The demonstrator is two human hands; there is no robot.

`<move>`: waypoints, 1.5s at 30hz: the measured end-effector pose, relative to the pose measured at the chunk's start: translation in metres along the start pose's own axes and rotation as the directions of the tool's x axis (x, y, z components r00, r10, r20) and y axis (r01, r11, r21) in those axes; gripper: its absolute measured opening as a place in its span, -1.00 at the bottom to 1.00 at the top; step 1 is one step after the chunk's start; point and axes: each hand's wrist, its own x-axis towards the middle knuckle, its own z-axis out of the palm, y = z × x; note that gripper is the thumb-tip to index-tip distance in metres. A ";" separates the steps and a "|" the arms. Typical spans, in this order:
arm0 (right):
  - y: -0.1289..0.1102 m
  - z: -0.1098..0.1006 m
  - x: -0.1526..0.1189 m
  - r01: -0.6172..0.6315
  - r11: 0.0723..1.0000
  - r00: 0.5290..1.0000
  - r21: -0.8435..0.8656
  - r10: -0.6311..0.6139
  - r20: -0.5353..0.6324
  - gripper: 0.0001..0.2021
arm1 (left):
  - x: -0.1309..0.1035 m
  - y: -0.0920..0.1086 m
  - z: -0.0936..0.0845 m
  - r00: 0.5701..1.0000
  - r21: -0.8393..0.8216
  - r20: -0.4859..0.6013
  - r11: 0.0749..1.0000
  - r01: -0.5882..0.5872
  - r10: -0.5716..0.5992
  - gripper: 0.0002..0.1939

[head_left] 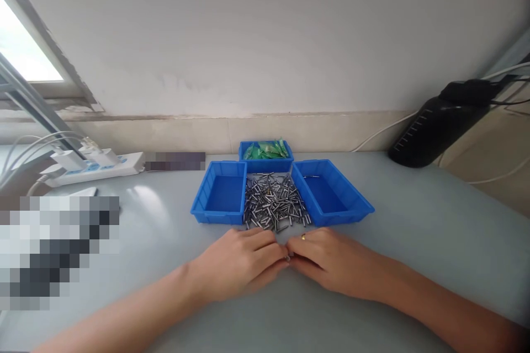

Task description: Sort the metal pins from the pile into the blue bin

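My left hand and my right hand meet just in front of a pile of thin metal pins. Both are closed, thumb against fingers, and their fingertips touch around a small shiny metal piece. Most of that piece is hidden by the fingers, so its exact shape does not show. A ring is on a finger of my right hand. Blue trays flank the pile: a left tray and a right tray. Near the back of the right one lies a slim metal pin.
Behind the pile a smaller blue bin holds green plastic packets. A white power strip with plugs and cables stands at the left, near a dark flat object. A black bottle leans at the back right by the wall.
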 end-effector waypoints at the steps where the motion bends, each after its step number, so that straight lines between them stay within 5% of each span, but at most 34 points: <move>1: 0.000 0.001 0.000 0.004 1.000 1.000 -0.006 -0.004 -0.001 -0.78 | 0.000 0.001 0.000 1.000 0.008 0.004 1.000 -0.010 0.010 -0.68; 6: 0.001 -0.003 0.000 -0.061 0.998 0.996 -0.028 0.059 -0.065 -0.80 | -0.001 -0.001 -0.004 0.997 0.052 -0.017 0.996 0.072 -0.072 -0.67; 9: 0.000 -0.009 -0.001 -0.072 0.997 0.987 -0.040 0.065 -0.149 -0.81 | -0.001 -0.004 -0.006 0.984 0.057 0.061 0.985 0.164 -0.168 -0.67; 15: -0.002 -0.010 -0.004 0.074 0.997 0.966 -0.030 -0.079 -0.248 -0.74 | -0.003 -0.004 0.004 0.970 0.067 0.199 0.989 0.130 -0.141 -0.71; 22: 0.001 -0.015 -0.004 -0.021 1.000 0.995 -0.011 0.020 -0.096 -0.77 | -0.003 -0.003 -0.001 0.981 -0.029 0.057 0.982 0.187 -0.185 -0.73; 31: -0.002 -0.004 -0.002 -0.013 0.985 0.999 0.170 0.020 -0.038 -0.74 | -0.002 -0.002 0.000 0.992 -0.241 -0.095 0.969 0.057 -0.082 -0.84; 39: 0.001 -0.008 -0.003 -0.048 0.992 0.998 0.116 0.053 -0.043 -0.88 | -0.004 0.000 0.002 0.980 -0.166 -0.063 0.970 0.176 -0.188 -0.94; 45: 0.000 -0.010 -0.004 -0.037 0.999 0.999 0.015 0.037 -0.040 -0.76 | -0.005 -0.004 0.007 0.978 -0.043 0.070 0.979 0.198 -0.195 -0.84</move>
